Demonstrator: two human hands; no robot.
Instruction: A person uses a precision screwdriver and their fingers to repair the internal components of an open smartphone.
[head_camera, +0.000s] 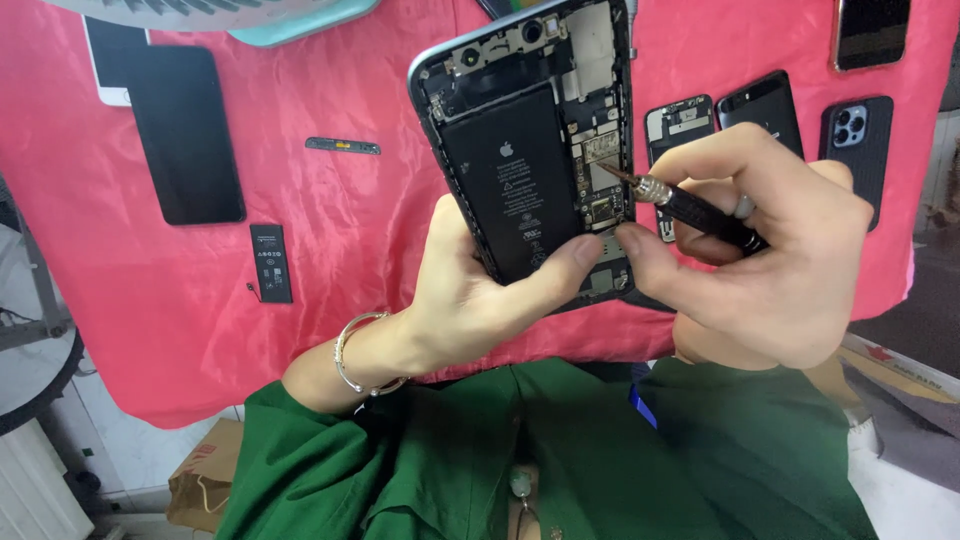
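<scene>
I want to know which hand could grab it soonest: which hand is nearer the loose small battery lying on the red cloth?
Left. The left hand holds the opened phone just right of the small battery; the right hand, gripping the screwdriver, is farther right, beyond the phone.

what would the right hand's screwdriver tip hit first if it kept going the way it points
The right hand aims the screwdriver up-left at the opened phone held by the left hand. Its tip would probably meet the circuit board beside the black battery first; it already looks nearly touching.
</scene>
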